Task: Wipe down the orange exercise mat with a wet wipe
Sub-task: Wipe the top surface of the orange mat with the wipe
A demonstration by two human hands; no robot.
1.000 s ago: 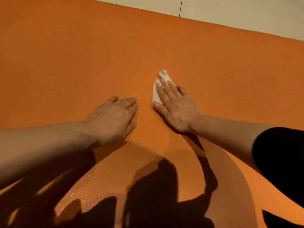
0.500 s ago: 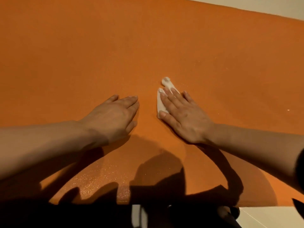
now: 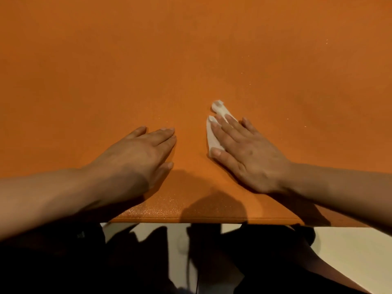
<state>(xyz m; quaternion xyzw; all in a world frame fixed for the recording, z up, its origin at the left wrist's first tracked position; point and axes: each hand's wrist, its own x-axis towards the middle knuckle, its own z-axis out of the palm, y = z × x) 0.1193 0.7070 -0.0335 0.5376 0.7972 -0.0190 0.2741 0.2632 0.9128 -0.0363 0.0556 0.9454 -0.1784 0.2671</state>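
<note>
Fingers of the right hand [image 3: 247, 157] lie straight, pressing a crumpled white wet wipe [image 3: 214, 132] flat onto the textured orange exercise mat [image 3: 191, 60], while the left hand [image 3: 135, 158] rests open-fingered beside it.

You had open orange mat [image 3: 191, 49] ahead and to both sides; only your left hand [image 3: 140, 153], flat beside the wipe [image 3: 212, 136], stood in a leftward path.
</note>
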